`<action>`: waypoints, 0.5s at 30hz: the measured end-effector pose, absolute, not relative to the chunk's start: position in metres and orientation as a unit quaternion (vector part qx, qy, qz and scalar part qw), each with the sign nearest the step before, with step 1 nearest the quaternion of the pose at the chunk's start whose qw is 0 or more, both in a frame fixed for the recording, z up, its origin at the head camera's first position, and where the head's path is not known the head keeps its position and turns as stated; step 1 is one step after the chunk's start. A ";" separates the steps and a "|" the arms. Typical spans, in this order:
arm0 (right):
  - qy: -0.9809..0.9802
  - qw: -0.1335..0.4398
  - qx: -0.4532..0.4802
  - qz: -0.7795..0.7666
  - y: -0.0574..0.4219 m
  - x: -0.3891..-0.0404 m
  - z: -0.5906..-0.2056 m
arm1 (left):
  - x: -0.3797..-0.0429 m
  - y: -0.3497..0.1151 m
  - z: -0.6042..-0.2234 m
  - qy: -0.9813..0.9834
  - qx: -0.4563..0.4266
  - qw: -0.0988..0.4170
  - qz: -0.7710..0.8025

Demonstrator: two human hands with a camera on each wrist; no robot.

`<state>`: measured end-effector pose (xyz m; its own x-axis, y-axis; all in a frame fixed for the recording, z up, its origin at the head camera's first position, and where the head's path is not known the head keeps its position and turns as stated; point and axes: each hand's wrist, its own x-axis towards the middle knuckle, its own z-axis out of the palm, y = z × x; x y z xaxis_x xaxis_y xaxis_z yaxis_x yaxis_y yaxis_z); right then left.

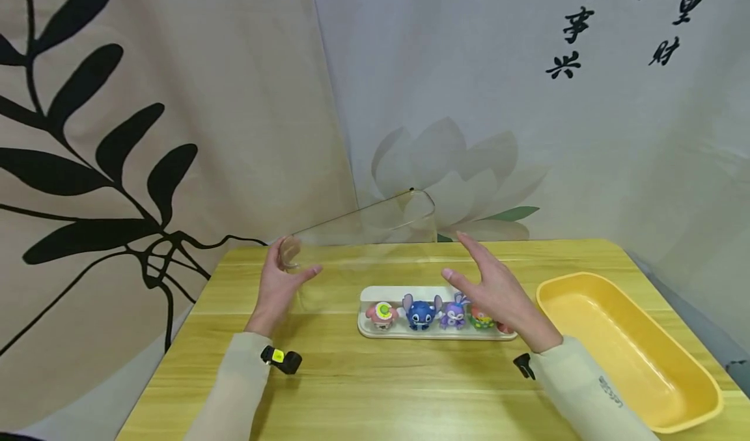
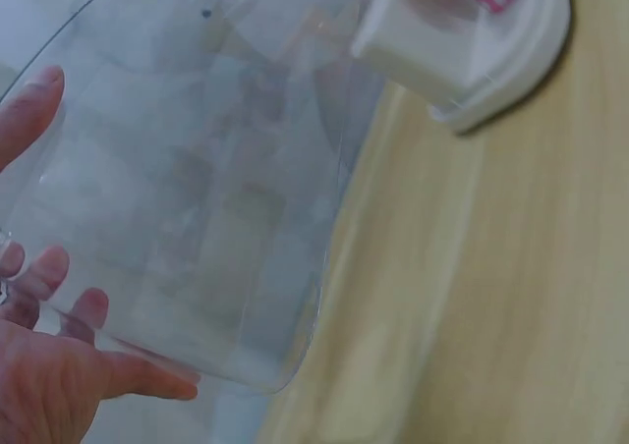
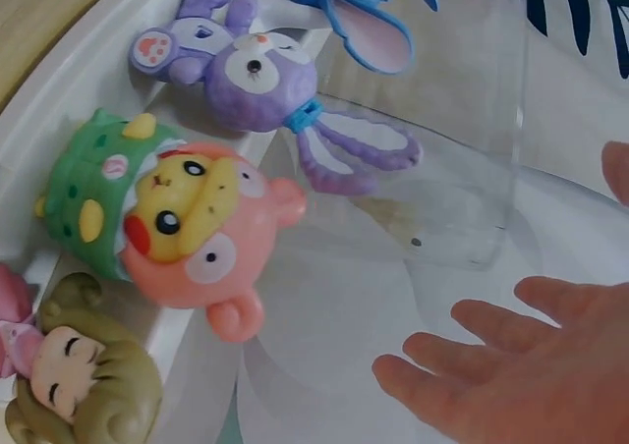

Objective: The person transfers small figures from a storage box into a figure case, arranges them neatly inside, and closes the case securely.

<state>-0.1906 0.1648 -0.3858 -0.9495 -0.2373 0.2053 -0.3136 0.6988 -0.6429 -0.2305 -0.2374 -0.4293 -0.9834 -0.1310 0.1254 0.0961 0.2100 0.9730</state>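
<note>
A clear plastic cover (image 1: 375,225) is held tilted by my left hand (image 1: 278,288) at its left end, its right end raised higher. In the left wrist view, fingers (image 2: 84,311) show through the clear wall of the cover (image 2: 197,218). My right hand (image 1: 498,288) holds nothing, its fingers spread above the right part of a white tray (image 1: 370,293). Along the tray stand several small figurines: a pink one (image 1: 382,315), a blue big-eared one (image 1: 420,314), a purple rabbit (image 3: 260,81), a green-suited one (image 3: 84,189) and a long-haired one (image 3: 88,375).
A yellow plastic basin (image 1: 633,350) stands on the right of the wooden table (image 1: 351,389), beside my right forearm. Behind the table hangs a printed cloth (image 1: 246,102) with dark leaves and characters.
</note>
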 end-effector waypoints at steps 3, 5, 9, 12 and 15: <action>-0.920 0.052 0.143 0.362 0.163 -0.192 -0.383 | -0.226 -0.237 -0.423 -0.775 0.004 0.092 -0.625; -0.918 0.052 0.142 0.367 0.162 -0.194 -0.381 | -0.224 -0.237 -0.419 -0.778 -0.003 0.093 -0.622; -0.912 0.053 0.139 0.383 0.161 -0.199 -0.376 | -0.220 -0.235 -0.412 -0.783 -0.018 0.099 -0.613; -0.907 0.059 0.136 0.393 0.159 -0.202 -0.373 | -0.216 -0.234 -0.405 -0.786 -0.026 0.108 -0.608; -0.902 0.067 0.132 0.406 0.158 -0.206 -0.370 | -0.212 -0.232 -0.398 -0.788 -0.033 0.116 -0.604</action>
<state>-0.2057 0.1583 -0.3704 -0.9559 -0.1844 0.2287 -0.2935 0.6358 -0.7139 -0.2125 -0.2323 -0.3978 -0.9708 -0.0879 0.2231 0.1926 0.2688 0.9437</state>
